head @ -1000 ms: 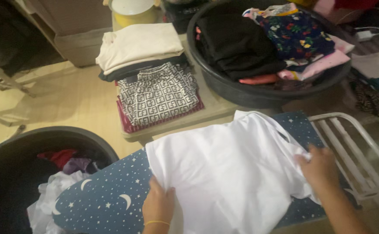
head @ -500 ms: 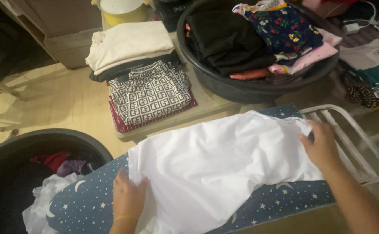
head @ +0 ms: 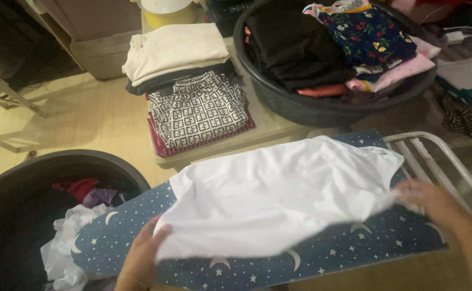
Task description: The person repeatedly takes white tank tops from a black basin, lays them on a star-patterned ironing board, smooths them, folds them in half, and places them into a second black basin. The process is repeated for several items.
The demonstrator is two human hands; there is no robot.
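No screen or sign showed, and nothing could surely be called a label. The only package-like thing was a plain beige cardboard box [head: 98,46] at the top left, standing on the floor behind the pile of folded clothes, its flat sides bare of any mark that could be made out. At the far right edge lay a pale folded item [head: 470,70] bearing a small dark oval emblem, too small to tell.

garment [head: 279,199] on ironing board [head: 322,258] | basin [head: 31,183] left | folded stack [head: 193,91] behind
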